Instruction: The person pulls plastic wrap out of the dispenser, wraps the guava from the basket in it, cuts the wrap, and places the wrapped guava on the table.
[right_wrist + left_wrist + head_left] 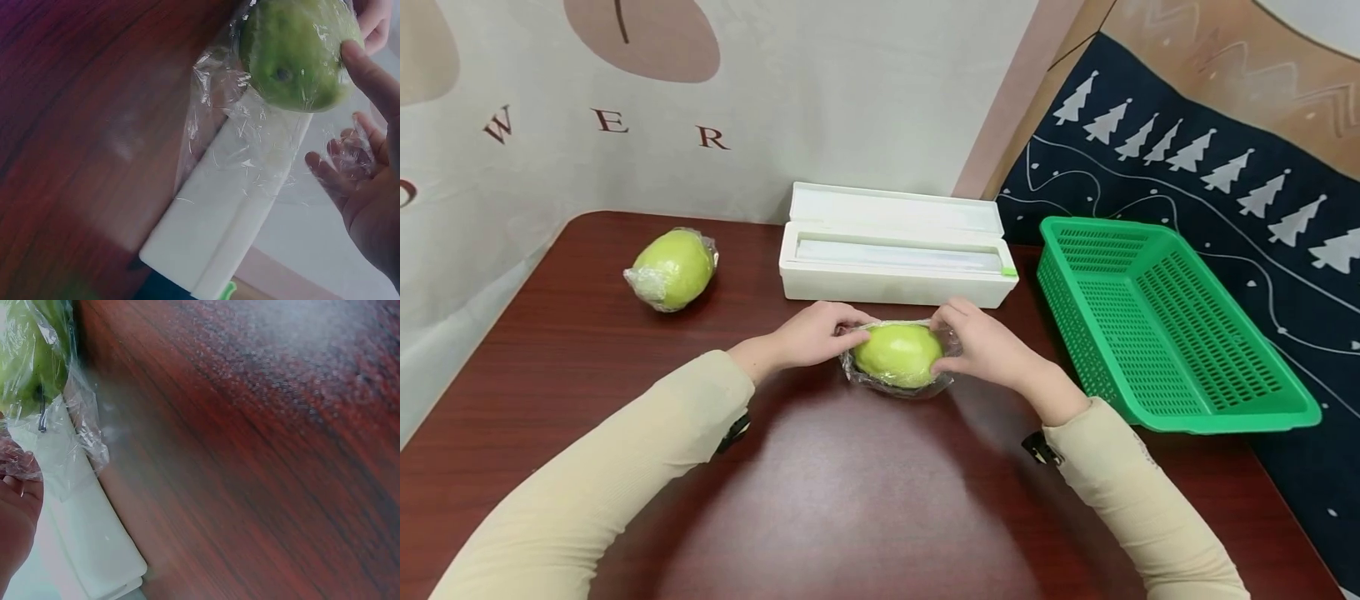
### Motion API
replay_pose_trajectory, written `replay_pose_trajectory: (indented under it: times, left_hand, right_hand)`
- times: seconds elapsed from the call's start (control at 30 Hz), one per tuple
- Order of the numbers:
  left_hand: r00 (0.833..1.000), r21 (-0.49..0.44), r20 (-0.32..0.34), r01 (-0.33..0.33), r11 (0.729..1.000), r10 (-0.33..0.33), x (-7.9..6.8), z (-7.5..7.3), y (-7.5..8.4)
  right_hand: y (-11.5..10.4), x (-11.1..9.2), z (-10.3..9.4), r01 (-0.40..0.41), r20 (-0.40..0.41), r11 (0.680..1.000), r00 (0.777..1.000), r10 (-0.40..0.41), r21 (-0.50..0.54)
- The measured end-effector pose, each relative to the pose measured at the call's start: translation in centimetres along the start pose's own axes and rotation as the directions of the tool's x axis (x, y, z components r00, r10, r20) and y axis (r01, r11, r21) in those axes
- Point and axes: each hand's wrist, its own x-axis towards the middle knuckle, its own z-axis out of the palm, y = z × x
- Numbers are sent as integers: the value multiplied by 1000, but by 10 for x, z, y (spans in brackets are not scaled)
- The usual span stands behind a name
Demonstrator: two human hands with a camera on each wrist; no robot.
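Note:
A yellow-green fruit (898,355) lies on the table with clear plastic wrap (891,387) under and around it. At its left end is my left hand (817,336), thumb near the fruit, fingers gripping an edge of the wrap. My right hand (988,348) is at the other end; its thumb touches the fruit and its curled fingers hold gathered wrap (353,153). In the right wrist view, loose film hangs from the fruit's near end, where a dark spot shows. The left wrist view shows a short dark stem (42,412) on the fruit (31,356).
Behind the hands stands a white wrap dispenser box (898,279) with its lid raised. A second fruit (672,271), wrapped in film, lies at the back left of the brown table (850,500). A green plastic basket (1217,421) occupies the right side.

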Motion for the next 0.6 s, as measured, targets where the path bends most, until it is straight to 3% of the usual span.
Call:
replay_pose_trajectory:
  times: [0.23,0.37,0.5,0.6]
  left_hand:
    - [1000,74,-18,-23,997,24,0,2,-2]
    - [993,114,-92,-62,992,72,0,2,0]
    - [979,69,-181,-84,994,95,1,1,4]
    - [985,22,-162,-49,999,52,4,1,8]
  right_hand:
    - [10,-1,3,68,-67,997,996,-64,49]
    - [11,-1,4,82,-96,996,992,-78,44]
    - [10,0,6,68,-109,997,992,-64,29]
    - [9,1,6,57,-118,998,991,-55,18]
